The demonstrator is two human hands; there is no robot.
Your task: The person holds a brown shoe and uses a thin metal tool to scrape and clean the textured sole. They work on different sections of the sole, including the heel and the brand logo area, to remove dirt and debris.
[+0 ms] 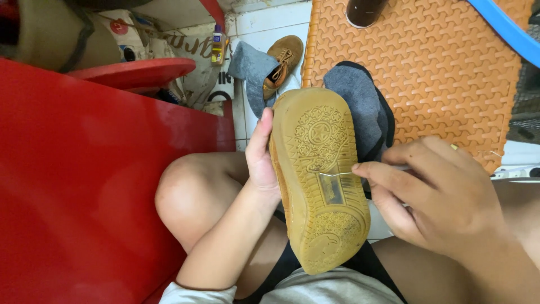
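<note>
A: Right, what is each hand doing here?

B: The left hand [261,155] grips a shoe [318,180] along its left edge, fingers wrapped behind it and the thumb lying against the side. The shoe is turned sole-up toward the camera, toe end pointing away, heel end near the person's lap. It sits between the two bare knees, held off the floor.

A: And the sole itself?

B: Tan gum rubber with a round moulded pattern near the front and a clear rectangular patch in the middle.

A: What about the other hand?

B: The right hand [441,194] comes in from the right with its fingers pressed together, pinching a thin pale needle [336,174]. The tip of that needle lies across the sole, just above the clear patch. Whether a thread trails from it I cannot tell.

A: What surrounds them?

B: A grey cloth [360,110] lies behind the shoe, partly on an orange woven-pattern mat [450,73]. On the white tiled floor beyond, a second brown shoe [281,65] with laces rests well apart from the held one, with another grey cloth [251,70] touching it. A small bottle [217,45] stands near that, at the far wall. A large red surface [84,186] fills the left side, just beside the person's left knee. A dark round leg [364,11] stands on the mat at the top, and a blue curved edge [506,28] crosses the top right corner.
</note>
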